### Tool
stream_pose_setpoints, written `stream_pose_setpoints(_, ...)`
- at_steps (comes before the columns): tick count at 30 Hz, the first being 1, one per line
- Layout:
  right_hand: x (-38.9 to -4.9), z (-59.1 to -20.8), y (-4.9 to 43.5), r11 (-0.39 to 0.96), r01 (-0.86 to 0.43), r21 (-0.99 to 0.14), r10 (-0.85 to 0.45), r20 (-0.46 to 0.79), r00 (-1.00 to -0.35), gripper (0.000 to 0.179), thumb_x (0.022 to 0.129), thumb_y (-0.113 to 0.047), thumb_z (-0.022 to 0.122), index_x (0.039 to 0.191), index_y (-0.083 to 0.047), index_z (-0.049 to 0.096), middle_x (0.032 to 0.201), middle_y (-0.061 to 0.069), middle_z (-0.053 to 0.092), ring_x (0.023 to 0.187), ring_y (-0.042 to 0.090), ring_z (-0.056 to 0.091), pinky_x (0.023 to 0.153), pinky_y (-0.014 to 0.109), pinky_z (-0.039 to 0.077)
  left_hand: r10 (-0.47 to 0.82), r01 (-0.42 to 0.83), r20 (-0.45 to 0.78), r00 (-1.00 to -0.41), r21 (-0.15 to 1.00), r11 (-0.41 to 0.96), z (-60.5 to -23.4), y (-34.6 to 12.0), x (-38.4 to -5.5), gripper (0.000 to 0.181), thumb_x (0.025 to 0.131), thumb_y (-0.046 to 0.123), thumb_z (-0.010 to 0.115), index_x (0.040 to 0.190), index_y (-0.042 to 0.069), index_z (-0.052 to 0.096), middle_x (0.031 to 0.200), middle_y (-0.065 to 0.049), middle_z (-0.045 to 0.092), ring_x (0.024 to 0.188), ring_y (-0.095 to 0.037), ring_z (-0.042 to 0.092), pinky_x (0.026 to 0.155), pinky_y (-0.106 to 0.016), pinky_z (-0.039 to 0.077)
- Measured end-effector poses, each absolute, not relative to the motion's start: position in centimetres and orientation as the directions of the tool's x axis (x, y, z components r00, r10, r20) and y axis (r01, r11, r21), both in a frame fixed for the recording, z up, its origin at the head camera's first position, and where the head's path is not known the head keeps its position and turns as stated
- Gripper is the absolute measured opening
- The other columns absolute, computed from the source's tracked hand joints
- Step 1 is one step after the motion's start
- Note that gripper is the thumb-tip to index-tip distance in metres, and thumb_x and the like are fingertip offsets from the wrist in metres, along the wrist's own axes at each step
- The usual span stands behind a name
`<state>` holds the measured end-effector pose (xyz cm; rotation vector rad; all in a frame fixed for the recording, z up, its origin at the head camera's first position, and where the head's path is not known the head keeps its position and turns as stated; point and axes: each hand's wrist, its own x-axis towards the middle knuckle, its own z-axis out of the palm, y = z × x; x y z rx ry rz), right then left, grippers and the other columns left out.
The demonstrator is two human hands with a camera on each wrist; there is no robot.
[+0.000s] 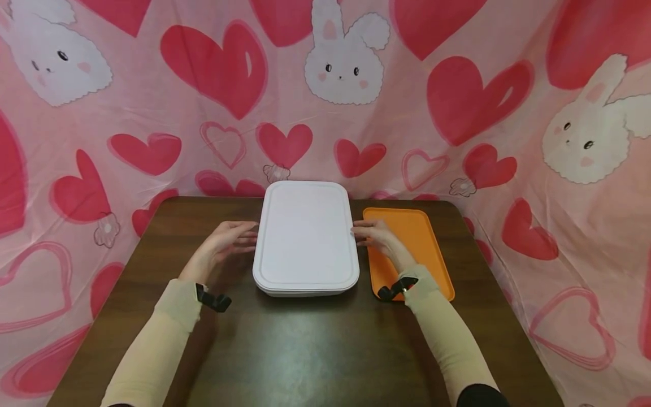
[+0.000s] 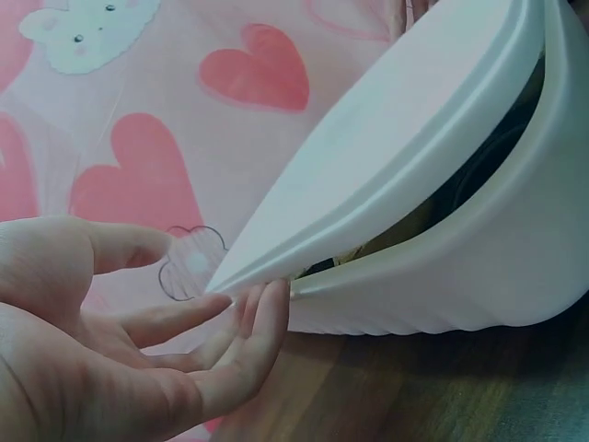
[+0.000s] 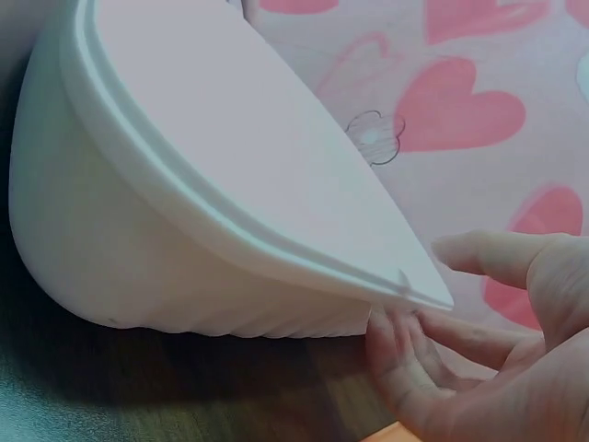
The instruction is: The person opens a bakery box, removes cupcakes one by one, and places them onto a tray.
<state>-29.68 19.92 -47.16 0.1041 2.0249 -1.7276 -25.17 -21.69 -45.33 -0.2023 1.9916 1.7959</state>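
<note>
A white rectangular box (image 2: 534,249) stands on the table under a white lid (image 1: 306,234). On the left side the lid sits raised off the rim, and a dark and yellowish inside (image 2: 405,235) shows through the gap. My left hand (image 1: 229,240) is at the box's left side, its fingertips touching the lid's edge and its thumb held apart. At the right side, my right hand (image 1: 378,236) has its fingertips beneath the lid's edge, the thumb above and apart from it. Most of what the box contains is hidden.
An orange tray (image 1: 414,243) lies right of the box, partly beneath my right forearm. The dark wooden table (image 1: 300,350) reaches back to a pink cloth (image 1: 325,152) printed with hearts and rabbits, which hangs behind and along both sides.
</note>
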Motion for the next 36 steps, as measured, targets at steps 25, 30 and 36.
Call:
stream_pose_setpoints(25,-29.7,-46.9,20.7,0.162,0.356,-0.920,-0.282,-0.389,-0.877,0.057,0.109,-0.014,0.067,0.159,0.007,0.050,0.139,0.012,0.070,0.098,0.011,0.073,0.128,0.051,0.048,0.294,-0.340,-0.330,-0.897,0.940,0.019,-46.2,-21.8,-25.4,0.065,0.113,0.015,0.061,0.168,-0.006,0.034,0.114,0.011,0.077,0.099,-0.006,0.079,0.095,-0.028,0.067)
stream_pose_setpoints(30,-29.6,-46.9,21.0,0.141,0.341,-0.930,-0.349,-0.369,-0.862,0.059,0.109,-0.013,0.066,0.163,0.004,0.047,0.136,0.005,0.071,0.100,0.010,0.075,0.126,0.051,0.049,0.306,-0.333,-0.323,-0.896,0.943,0.020,-46.3,-22.1,-25.6,0.068,0.111,0.011,0.062,0.170,-0.005,0.032,0.111,0.014,0.078,0.100,-0.002,0.077,0.092,-0.024,0.066)
stream_pose_setpoints(36,-29.7,-46.7,21.2,0.133,0.327,-0.936,-0.394,-0.352,-0.849,0.063,0.110,-0.013,0.065,0.168,-0.001,0.040,0.134,0.002,0.072,0.104,0.011,0.075,0.124,0.049,0.051,0.338,-0.307,-0.304,-0.891,0.951,0.047,-46.5,-22.5,-25.8,0.072,0.111,0.006,0.060,0.172,-0.006,0.023,0.109,0.015,0.074,0.100,0.002,0.073,0.091,-0.022,0.064)
